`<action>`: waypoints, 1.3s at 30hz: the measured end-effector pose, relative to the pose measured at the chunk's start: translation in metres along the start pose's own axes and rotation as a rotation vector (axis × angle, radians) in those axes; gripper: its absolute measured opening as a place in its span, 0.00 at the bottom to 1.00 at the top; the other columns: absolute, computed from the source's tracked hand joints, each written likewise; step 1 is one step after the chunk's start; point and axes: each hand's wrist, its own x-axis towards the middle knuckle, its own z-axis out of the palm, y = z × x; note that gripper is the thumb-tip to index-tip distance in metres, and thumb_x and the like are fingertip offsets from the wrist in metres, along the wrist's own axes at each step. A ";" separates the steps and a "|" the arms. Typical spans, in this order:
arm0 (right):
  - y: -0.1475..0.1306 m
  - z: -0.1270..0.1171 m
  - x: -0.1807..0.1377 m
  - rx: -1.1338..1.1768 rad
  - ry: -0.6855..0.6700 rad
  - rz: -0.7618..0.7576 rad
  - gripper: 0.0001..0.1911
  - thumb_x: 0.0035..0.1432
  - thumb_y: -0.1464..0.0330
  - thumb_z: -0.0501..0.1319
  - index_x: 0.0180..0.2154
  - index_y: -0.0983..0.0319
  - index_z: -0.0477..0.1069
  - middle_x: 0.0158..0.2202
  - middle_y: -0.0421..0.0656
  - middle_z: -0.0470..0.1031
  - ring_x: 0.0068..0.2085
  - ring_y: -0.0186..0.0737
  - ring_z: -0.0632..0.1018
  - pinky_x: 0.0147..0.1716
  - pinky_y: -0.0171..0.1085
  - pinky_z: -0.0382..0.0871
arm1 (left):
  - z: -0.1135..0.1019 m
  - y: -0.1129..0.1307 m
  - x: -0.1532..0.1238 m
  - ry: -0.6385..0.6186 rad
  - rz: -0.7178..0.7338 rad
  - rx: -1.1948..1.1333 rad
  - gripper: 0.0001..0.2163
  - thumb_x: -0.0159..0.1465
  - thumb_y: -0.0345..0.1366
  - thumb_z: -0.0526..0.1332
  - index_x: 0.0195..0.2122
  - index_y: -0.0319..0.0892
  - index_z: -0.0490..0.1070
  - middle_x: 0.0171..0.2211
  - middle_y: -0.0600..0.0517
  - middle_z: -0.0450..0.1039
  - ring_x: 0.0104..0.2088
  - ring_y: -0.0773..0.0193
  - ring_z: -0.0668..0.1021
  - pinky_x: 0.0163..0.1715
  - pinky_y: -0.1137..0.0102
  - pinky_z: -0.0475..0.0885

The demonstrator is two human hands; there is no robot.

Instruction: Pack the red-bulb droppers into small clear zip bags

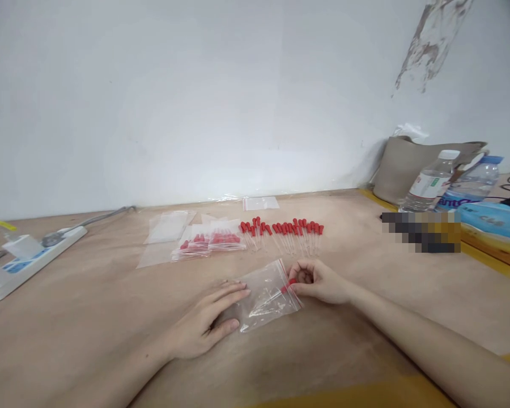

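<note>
Fingers of my right hand pinch a red-bulbed dropper, seemingly inside a clear bag my spread left hand touches; filled bags lie behind, loose droppers remain.

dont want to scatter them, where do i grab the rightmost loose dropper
Probably by its red bulb, from above and the right: the bulb is its thick end, other droppers crowd its left, and its thin stem points toward you.
</note>
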 end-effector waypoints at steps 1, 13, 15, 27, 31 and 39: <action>-0.003 0.001 0.000 -0.036 -0.012 0.020 0.15 0.43 0.63 0.66 0.27 0.64 0.63 0.17 0.32 0.60 0.20 0.24 0.59 0.18 0.28 0.51 | -0.001 0.000 0.001 -0.011 0.013 0.010 0.22 0.65 0.37 0.51 0.60 0.51 0.50 0.60 0.52 0.53 0.59 0.57 0.57 0.58 0.56 0.53; -0.009 0.021 -0.004 0.284 -0.037 0.200 0.22 0.40 0.58 0.66 0.31 0.62 0.58 0.17 0.34 0.70 0.18 0.31 0.72 0.19 0.32 0.68 | -0.004 0.003 0.003 -0.035 0.071 0.064 0.21 0.65 0.36 0.51 0.60 0.52 0.51 0.60 0.53 0.52 0.59 0.56 0.57 0.57 0.55 0.54; -0.006 0.018 -0.003 0.294 -0.001 0.177 0.21 0.38 0.61 0.68 0.30 0.62 0.60 0.15 0.34 0.69 0.16 0.29 0.70 0.18 0.31 0.66 | -0.003 0.004 0.002 -0.012 0.065 0.021 0.23 0.65 0.36 0.51 0.61 0.50 0.49 0.60 0.51 0.54 0.59 0.57 0.58 0.57 0.56 0.54; -0.005 0.008 -0.008 0.249 -0.155 0.141 0.15 0.39 0.62 0.68 0.27 0.66 0.72 0.19 0.38 0.71 0.21 0.28 0.69 0.23 0.31 0.62 | -0.004 0.003 0.002 -0.034 0.024 0.007 0.17 0.66 0.38 0.49 0.57 0.51 0.57 0.60 0.53 0.54 0.59 0.58 0.58 0.58 0.57 0.52; -0.007 0.009 -0.008 0.280 -0.086 0.153 0.15 0.36 0.65 0.69 0.25 0.65 0.67 0.18 0.37 0.70 0.21 0.29 0.70 0.22 0.31 0.62 | -0.003 0.002 0.001 -0.032 0.042 0.028 0.22 0.63 0.43 0.55 0.58 0.50 0.56 0.60 0.51 0.53 0.59 0.55 0.57 0.58 0.55 0.53; -0.007 0.004 -0.010 0.192 -0.161 0.186 0.12 0.35 0.68 0.69 0.25 0.65 0.71 0.21 0.38 0.72 0.23 0.29 0.71 0.23 0.30 0.62 | -0.002 0.002 0.001 -0.017 0.050 0.026 0.22 0.63 0.43 0.55 0.58 0.51 0.55 0.60 0.51 0.53 0.59 0.54 0.58 0.57 0.55 0.53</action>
